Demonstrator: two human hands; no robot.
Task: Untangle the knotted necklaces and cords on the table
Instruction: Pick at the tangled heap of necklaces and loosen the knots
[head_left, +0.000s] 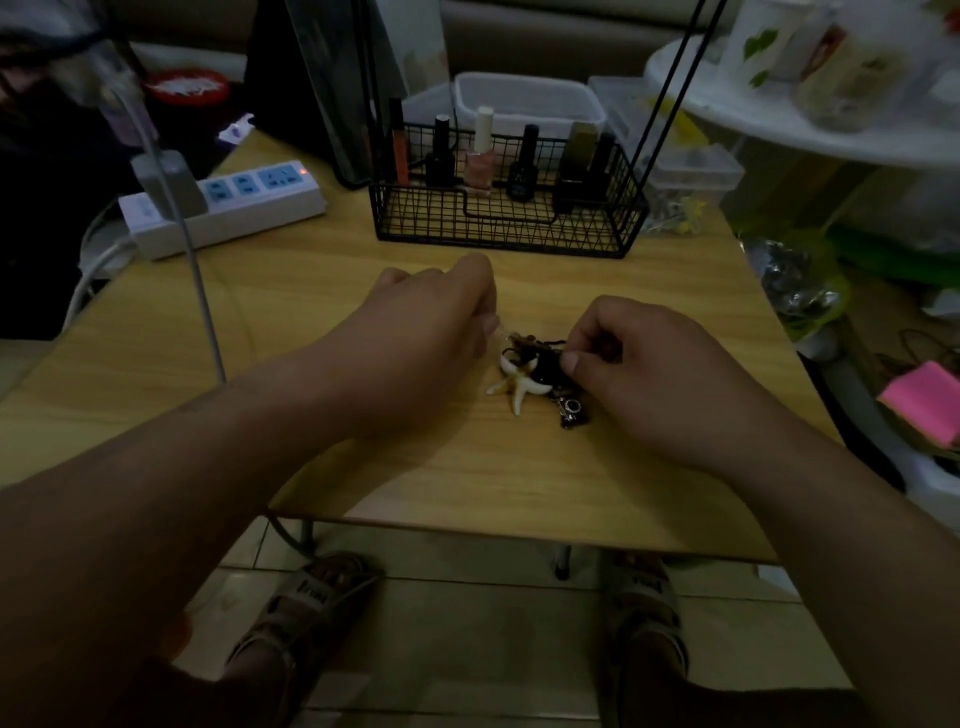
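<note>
While pinching a dark cord (551, 343) of the tangle (537, 367) in right hand (641, 376) fingertips, anchoring its other edge in the curled left hand (431, 332). Easing loops loose, not tugging.

A home room: small wooden table (519, 488), nail-polish basket (506, 218), power strip (223, 208), tiled floor (467, 649).
</note>
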